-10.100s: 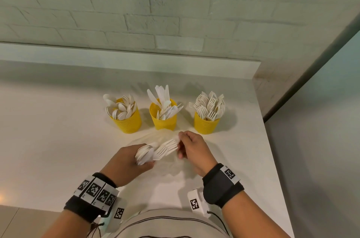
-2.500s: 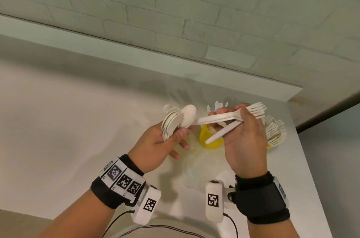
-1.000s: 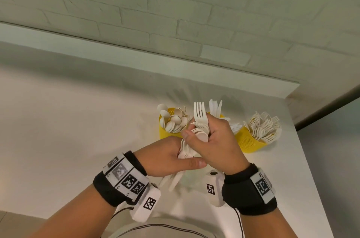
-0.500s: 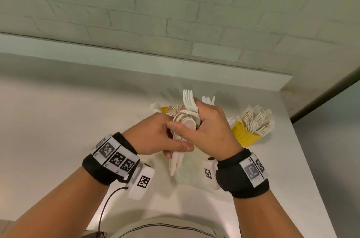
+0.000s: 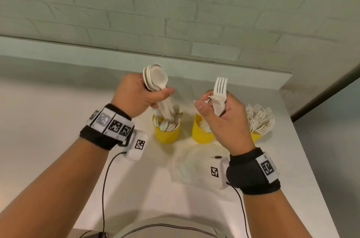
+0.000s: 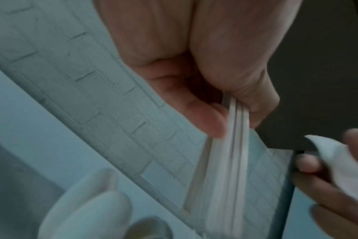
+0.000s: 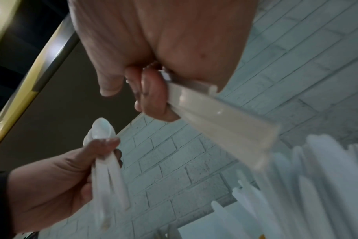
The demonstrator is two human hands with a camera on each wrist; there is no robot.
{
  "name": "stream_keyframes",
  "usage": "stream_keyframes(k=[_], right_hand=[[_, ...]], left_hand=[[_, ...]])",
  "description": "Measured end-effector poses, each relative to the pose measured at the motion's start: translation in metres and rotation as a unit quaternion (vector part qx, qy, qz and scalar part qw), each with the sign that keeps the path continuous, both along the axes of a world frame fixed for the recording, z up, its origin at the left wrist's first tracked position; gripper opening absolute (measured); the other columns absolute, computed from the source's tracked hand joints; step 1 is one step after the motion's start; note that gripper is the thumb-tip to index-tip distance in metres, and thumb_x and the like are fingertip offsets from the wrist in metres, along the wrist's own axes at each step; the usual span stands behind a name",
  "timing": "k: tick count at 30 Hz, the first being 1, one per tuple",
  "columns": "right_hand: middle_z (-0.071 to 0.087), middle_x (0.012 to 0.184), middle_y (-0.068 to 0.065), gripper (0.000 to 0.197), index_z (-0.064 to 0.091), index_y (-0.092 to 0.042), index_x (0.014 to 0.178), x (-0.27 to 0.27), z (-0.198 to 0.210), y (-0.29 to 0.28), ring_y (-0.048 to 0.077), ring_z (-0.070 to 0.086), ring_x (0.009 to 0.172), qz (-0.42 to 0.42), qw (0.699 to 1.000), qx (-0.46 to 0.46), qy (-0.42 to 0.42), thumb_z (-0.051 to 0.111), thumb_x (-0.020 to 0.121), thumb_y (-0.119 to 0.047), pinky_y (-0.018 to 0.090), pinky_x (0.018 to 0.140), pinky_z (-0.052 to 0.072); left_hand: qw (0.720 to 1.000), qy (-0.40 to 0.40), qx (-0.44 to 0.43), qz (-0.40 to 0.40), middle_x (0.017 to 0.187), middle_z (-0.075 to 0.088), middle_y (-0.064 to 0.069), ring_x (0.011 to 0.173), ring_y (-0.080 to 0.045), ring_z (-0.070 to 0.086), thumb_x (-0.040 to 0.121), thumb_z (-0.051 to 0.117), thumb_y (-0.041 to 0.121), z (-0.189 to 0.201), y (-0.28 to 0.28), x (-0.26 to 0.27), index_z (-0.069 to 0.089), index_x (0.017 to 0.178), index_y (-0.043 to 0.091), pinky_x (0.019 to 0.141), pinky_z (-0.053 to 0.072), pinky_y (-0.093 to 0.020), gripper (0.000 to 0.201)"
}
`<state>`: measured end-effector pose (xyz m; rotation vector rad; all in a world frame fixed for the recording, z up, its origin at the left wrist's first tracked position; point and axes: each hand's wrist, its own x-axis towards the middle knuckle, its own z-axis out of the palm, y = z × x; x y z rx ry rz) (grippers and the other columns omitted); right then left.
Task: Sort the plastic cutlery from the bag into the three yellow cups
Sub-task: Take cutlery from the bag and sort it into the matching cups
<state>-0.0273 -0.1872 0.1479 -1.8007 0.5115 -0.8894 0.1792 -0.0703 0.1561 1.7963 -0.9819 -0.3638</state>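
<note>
A white table [image 5: 48, 130] under a pale brick wall [image 5: 175, 4] is seen from the head camera, with an emptied clear bag [image 5: 191, 165] lying flat on it near the person. Behind the bag, three yellow cups stand in a row: the left cup [image 5: 167, 134] is filled with spoons, the middle cup [image 5: 200, 132] is partly hidden by the right hand, and the right cup [image 5: 255, 136] is crowded with forks. The left hand [image 5: 134, 95] is raised over the left cup, and its grip is closed around a bundle of spoons [image 5: 156, 79], bowls up, handles pointing down toward that cup. The right hand [image 5: 224, 117] is held above the middle cup, and its grip is closed around a few forks [image 5: 220, 89], tines up. A mix-up is judged possible, since the forks are held over the middle cup rather than the fork cup; a light cup could also be tipped if handles are pushed against cutlery already packed inside. From the left wrist camera, the stacked spoon handles [image 6: 233, 145] are shown pinched between thumb and fingers, a detail hidden from the head camera. From the right wrist camera, the fork handles [image 7: 225, 122] are seen from below, with upright white cutlery [image 7: 317, 186] close underneath, too blurred to be identified.
</note>
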Motion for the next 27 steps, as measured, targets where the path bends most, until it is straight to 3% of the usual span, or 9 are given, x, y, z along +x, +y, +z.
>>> stream_keyframes(k=[3, 5, 8, 10, 12, 18, 23, 27], right_hand=[[0.06, 0.079, 0.029, 0.032, 0.066, -0.009, 0.091, -0.005, -0.002, -0.002, 0.042, 0.059, 0.075, -0.013, 1.0, -0.005, 0.003, 0.074, 0.087, -0.039, 0.04, 0.067, 0.05], [0.062, 0.078, 0.026, 0.032, 0.067, -0.007, 0.09, -0.007, -0.004, 0.0, 0.041, 0.059, 0.076, -0.016, 1.0, -0.008, 0.004, 0.071, 0.086, -0.038, 0.038, 0.07, 0.051], [0.063, 0.073, 0.016, 0.032, 0.067, -0.007, 0.089, -0.011, -0.006, 0.001, 0.029, 0.058, 0.068, -0.023, 1.0, -0.007, 0.0, 0.07, 0.086, -0.038, 0.027, 0.065, 0.05], [0.061, 0.065, -0.001, 0.027, 0.066, -0.014, 0.089, -0.014, -0.009, -0.002, 0.013, 0.056, 0.06, -0.035, 0.999, -0.006, 0.007, 0.068, 0.089, -0.04, 0.018, 0.061, 0.047], [0.056, 0.062, -0.011, 0.022, 0.065, -0.023, 0.088, -0.016, -0.014, -0.005, 0.009, 0.053, 0.058, -0.049, 0.999, -0.005, 0.019, 0.069, 0.094, -0.044, 0.021, 0.06, 0.046], [0.053, 0.062, -0.008, 0.026, 0.065, -0.027, 0.087, -0.016, -0.02, -0.007, 0.015, 0.052, 0.059, -0.07, 0.997, 0.003, 0.015, 0.062, 0.091, -0.053, 0.027, 0.059, 0.047], [0.052, 0.061, -0.01, 0.019, 0.064, -0.035, 0.085, -0.013, -0.021, -0.008, 0.015, 0.052, 0.059, -0.078, 0.997, 0.007, 0.021, 0.062, 0.09, -0.053, 0.03, 0.058, 0.047], [0.052, 0.06, -0.013, 0.012, 0.064, -0.044, 0.083, -0.012, -0.019, -0.008, 0.014, 0.05, 0.058, -0.078, 0.997, 0.013, 0.019, 0.061, 0.09, -0.054, 0.031, 0.057, 0.046]], left_hand=[[0.998, -0.037, -0.011, 0.042, 0.07, 0.075, -0.007, 0.056, -0.017, 0.072, 0.075, 0.085, 0.042, -0.01, -0.013, 0.013, 0.073, 0.077, 0.009, 0.057, 0.061, -0.033, 0.036], [0.998, -0.057, -0.009, 0.036, 0.068, 0.073, -0.01, 0.06, -0.02, 0.069, 0.075, 0.087, 0.039, -0.018, -0.02, 0.014, 0.071, 0.074, 0.006, 0.061, 0.058, -0.036, 0.037], [0.997, -0.072, 0.002, 0.026, 0.069, 0.071, -0.011, 0.065, -0.023, 0.066, 0.074, 0.088, 0.037, -0.029, -0.029, 0.014, 0.068, 0.071, 0.007, 0.064, 0.053, -0.035, 0.036], [0.994, -0.103, 0.026, 0.009, 0.065, 0.069, -0.003, 0.061, -0.016, 0.064, 0.073, 0.088, 0.04, -0.034, -0.031, 0.015, 0.067, 0.069, 0.015, 0.059, 0.051, -0.028, 0.033], [0.99, -0.13, 0.049, -0.024, 0.063, 0.067, 0.004, 0.059, -0.011, 0.063, 0.072, 0.088, 0.042, -0.04, -0.032, 0.014, 0.066, 0.068, 0.022, 0.059, 0.049, -0.024, 0.03], [0.983, -0.155, 0.094, -0.024, 0.063, 0.067, 0.006, 0.062, -0.014, 0.064, 0.071, 0.078, 0.059, -0.064, -0.032, 0.019, 0.066, 0.067, 0.021, 0.061, 0.052, -0.032, 0.04], [0.972, -0.161, 0.168, -0.017, 0.065, 0.065, 0.004, 0.064, -0.016, 0.063, 0.074, 0.071, 0.055, -0.076, -0.036, 0.017, 0.063, 0.069, 0.022, 0.062, 0.055, -0.035, 0.035], [0.974, -0.118, 0.194, -0.015, 0.068, 0.069, 0.002, 0.069, -0.018, 0.065, 0.078, 0.074, 0.048, -0.08, -0.038, 0.017, 0.065, 0.072, 0.02, 0.061, 0.05, -0.029, 0.03]])
